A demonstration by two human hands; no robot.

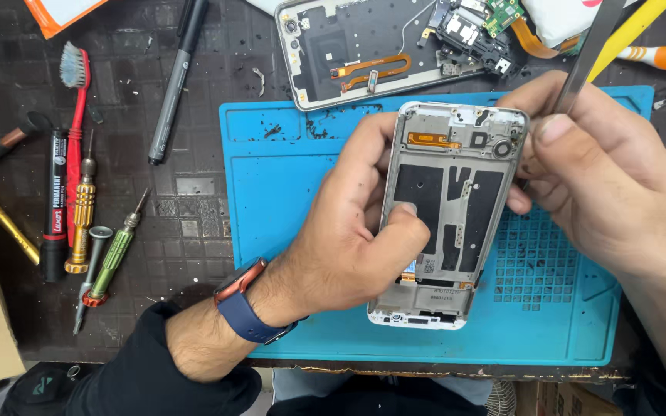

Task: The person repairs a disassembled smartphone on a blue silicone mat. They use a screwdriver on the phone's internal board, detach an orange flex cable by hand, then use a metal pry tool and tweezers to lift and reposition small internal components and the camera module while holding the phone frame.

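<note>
Gripping a phone frame (447, 208) with the left hand (356, 239), fingers wrapping the near long edge and thumb pressing down on the dark inner plate, evidently pinning the chassis so it cannot slide. Lying open-side up on a blue mat (271, 231), directly under both hands, top end pointing away from the wrist. Bracing the far long edge with the right hand (603, 192), fingers curling against that side while thumb and forefinger are pinching metal tweezers (587, 54); tips hidden behind the fingers, apparently aiming toward the camera ring (502, 148) at the upper corner. Squeezing from both sides likely steadying the frame for fine work at that corner.

Wearing a watch (244, 304) with a blue strap on the left wrist, just behind the grasping palm.

Resting beyond the fingertips of both hands: a second phone shell (348, 46), opened, with orange flex cable and a small board at its right end, kept near but off the working spot.

Lying well apart to the outside of the left hand: a green screwdriver (113, 258), a gold screwdriver (81, 219), a red toothbrush (77, 92), a marker (55, 204) and a black pen (179, 77), all spread on the dark tiled bench, within reach without crowding the mat.

Sitting beyond the right hand: an orange-and-white handle (660, 56), touching nothing being held.
</note>
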